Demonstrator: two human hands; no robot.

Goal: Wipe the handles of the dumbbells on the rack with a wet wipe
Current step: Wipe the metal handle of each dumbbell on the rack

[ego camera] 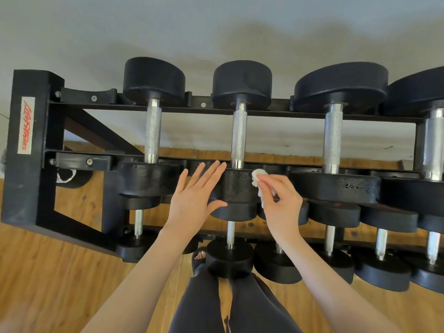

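- Dumbbells sit in rows on the black rack [28,145], handles running front to back; the top row holds four in view, and more lie on the lower row.
- Right hand [281,203] has its fingers curled, pinching a crumpled white wipe [258,181] between thumb and fingertips.
- That wipe touches the near head of the second dumbbell [236,188], at its right upper edge, just below the knurled handle [239,135].
- Left hand [194,195] is flat, fingers straight and slightly spread, resting against the left side of the same head; its thumb lies along the lower front of the head.
- First dumbbell [152,131] stands just left of the left hand, third dumbbell [334,138] just right of the right hand.
- Both forearms are bare and reach up from the bottom of the view.
- Below them show dark trousers [228,306], a sandalled foot [199,257] and a wooden floor [48,272].
- Pale wall [216,27] stands behind the rack.
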